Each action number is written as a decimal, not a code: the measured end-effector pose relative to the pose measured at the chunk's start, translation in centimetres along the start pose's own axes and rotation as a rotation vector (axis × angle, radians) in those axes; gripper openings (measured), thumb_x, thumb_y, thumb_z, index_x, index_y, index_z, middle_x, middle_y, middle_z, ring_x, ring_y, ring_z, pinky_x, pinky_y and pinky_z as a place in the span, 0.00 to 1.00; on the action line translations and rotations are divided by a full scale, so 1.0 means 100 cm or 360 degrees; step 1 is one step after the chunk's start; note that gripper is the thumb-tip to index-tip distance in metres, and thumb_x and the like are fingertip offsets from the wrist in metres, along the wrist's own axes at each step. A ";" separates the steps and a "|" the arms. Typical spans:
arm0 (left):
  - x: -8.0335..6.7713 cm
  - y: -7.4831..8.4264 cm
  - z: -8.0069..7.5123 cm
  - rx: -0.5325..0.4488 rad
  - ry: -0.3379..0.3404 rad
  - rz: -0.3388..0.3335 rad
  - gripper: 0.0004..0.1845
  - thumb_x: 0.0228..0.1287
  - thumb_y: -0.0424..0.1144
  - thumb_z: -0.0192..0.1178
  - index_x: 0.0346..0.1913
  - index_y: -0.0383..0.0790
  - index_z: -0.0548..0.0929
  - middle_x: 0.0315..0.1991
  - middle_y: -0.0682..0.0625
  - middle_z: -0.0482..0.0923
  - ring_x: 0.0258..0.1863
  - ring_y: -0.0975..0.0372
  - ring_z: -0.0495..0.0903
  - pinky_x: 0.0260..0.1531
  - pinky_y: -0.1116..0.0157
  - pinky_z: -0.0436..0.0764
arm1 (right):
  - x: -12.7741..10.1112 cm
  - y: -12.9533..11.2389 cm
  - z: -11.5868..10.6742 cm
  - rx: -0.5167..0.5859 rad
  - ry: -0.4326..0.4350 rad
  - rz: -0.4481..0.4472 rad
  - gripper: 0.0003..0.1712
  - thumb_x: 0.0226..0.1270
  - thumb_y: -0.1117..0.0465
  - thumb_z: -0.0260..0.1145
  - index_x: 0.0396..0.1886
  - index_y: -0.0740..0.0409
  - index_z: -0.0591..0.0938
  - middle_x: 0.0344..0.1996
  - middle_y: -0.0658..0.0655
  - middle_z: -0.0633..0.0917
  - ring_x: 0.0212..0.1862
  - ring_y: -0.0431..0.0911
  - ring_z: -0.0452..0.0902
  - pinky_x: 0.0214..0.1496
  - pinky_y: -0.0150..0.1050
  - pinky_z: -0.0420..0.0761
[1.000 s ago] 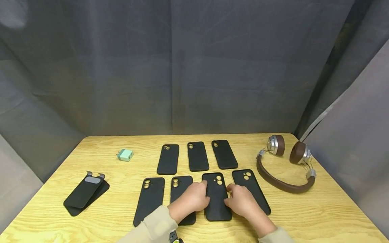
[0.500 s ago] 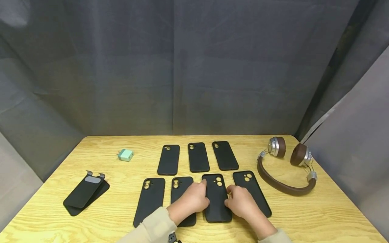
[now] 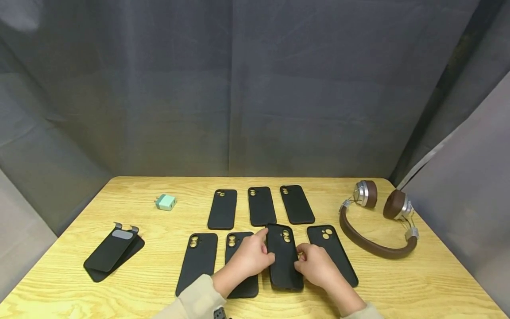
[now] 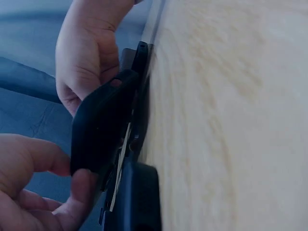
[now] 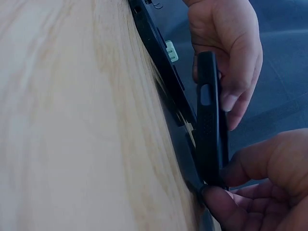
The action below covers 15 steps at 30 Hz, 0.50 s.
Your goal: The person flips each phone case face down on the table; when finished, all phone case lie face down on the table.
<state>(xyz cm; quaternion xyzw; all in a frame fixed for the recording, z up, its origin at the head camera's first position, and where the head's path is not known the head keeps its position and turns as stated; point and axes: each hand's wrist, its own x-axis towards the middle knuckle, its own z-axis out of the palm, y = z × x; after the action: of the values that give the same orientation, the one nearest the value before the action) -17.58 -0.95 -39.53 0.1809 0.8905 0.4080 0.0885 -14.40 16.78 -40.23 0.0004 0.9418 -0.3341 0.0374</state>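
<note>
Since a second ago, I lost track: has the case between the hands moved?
Yes. The held case has lifted and shifted toward the back row case.

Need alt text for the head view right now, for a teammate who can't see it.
Both hands, left hand and right hand, grip a black phone case by its sides above a wooden table. Six more black cases surround it; brown headphones lie at right.

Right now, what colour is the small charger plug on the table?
Mint green charger plug, clearest in the head view.
</note>
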 end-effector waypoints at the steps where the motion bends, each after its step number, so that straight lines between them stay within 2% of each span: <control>1: 0.000 0.000 -0.001 -0.0053 0.0012 0.0007 0.35 0.51 0.31 0.60 0.65 0.29 0.64 0.15 0.55 0.69 0.11 0.66 0.68 0.15 0.70 0.67 | 0.000 0.000 0.000 0.0010 0.0000 0.0001 0.15 0.50 0.71 0.63 0.41 0.67 0.79 0.14 0.50 0.73 0.14 0.41 0.69 0.22 0.35 0.67; 6: -0.002 0.002 -0.003 -0.0344 0.0039 0.0042 0.34 0.52 0.33 0.64 0.64 0.35 0.65 0.21 0.52 0.72 0.15 0.64 0.74 0.19 0.68 0.73 | -0.001 -0.001 0.002 0.0093 -0.0009 0.0006 0.14 0.50 0.71 0.62 0.40 0.67 0.79 0.15 0.51 0.73 0.13 0.41 0.71 0.21 0.34 0.68; 10: -0.005 0.005 -0.004 -0.0595 0.0032 0.0057 0.34 0.52 0.32 0.65 0.63 0.39 0.65 0.26 0.49 0.70 0.18 0.63 0.74 0.20 0.67 0.76 | -0.002 -0.002 0.005 0.0192 -0.0068 -0.0053 0.13 0.50 0.72 0.62 0.39 0.67 0.79 0.15 0.51 0.73 0.14 0.41 0.73 0.19 0.34 0.70; 12: -0.007 0.008 -0.005 -0.0675 0.0028 0.0063 0.34 0.51 0.31 0.66 0.63 0.40 0.65 0.27 0.49 0.69 0.19 0.64 0.73 0.19 0.67 0.76 | -0.002 -0.003 0.007 0.0223 -0.0100 -0.0103 0.13 0.50 0.72 0.62 0.38 0.68 0.79 0.15 0.51 0.74 0.14 0.41 0.74 0.18 0.34 0.71; 15: -0.008 0.011 -0.006 -0.0712 0.0023 0.0077 0.34 0.51 0.30 0.65 0.62 0.41 0.65 0.27 0.49 0.68 0.19 0.64 0.72 0.19 0.67 0.75 | -0.002 -0.004 0.010 0.0237 -0.0148 -0.0186 0.14 0.50 0.72 0.61 0.39 0.69 0.78 0.14 0.50 0.74 0.14 0.40 0.71 0.16 0.32 0.67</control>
<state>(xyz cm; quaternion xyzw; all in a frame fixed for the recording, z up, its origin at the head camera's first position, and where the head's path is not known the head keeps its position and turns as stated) -16.74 -0.99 -38.33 0.1751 0.7739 0.5985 0.1102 -14.15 15.88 -40.74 -0.0674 0.9100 -0.4045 0.0614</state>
